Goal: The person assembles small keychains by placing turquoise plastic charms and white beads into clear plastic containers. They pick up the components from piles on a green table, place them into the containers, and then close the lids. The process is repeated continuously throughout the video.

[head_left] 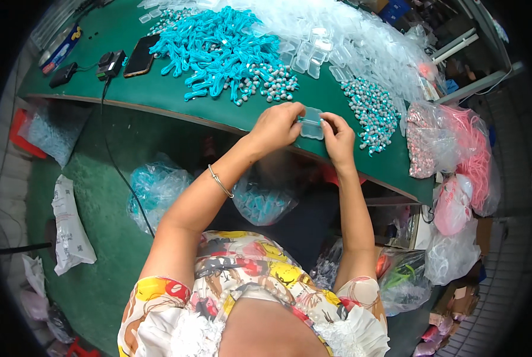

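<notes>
Clear plastic case (pixel 311 124), small and boxy, held just right of frame centre, above the near edge of the green worktop (pixel 158 89). Pinched between both hands: left hand (pixel 276 126) closed on its left end, fingers curled over the top; right hand (pixel 338 135) gripping its right end with thumb and fingertips. Long axis running roughly left to right across the frame, tilted slightly down toward the right. Equally near to both hands, touching each. Directly beyond, toward upper centre: heap of turquoise cords (pixel 215 50) with grey bead-like ends. To the upper right: loose pile of matching empty clear cases (pixel 337 41) and a patch of grey-and-teal earbud pieces (pixel 370 110). Far right: bags of pink cords (pixel 456 149). Upper left: dark phone (pixel 141 55).
</notes>
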Available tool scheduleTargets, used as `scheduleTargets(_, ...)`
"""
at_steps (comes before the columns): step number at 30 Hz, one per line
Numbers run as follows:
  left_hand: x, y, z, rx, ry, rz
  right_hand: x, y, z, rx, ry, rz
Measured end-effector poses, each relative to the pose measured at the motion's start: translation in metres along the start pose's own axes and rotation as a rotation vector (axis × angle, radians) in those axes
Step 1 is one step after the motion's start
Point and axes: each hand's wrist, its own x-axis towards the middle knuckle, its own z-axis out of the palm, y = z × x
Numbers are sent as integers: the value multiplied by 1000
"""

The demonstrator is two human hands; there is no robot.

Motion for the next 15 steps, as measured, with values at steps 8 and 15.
scheduleTargets(8, -8, 3, 4, 43, -1, 4, -9, -18, 7, -143, 4, -112)
scheduleTargets(15, -15, 11, 30, 275, 81, 6, -15, -15, 10, -446, -36, -168)
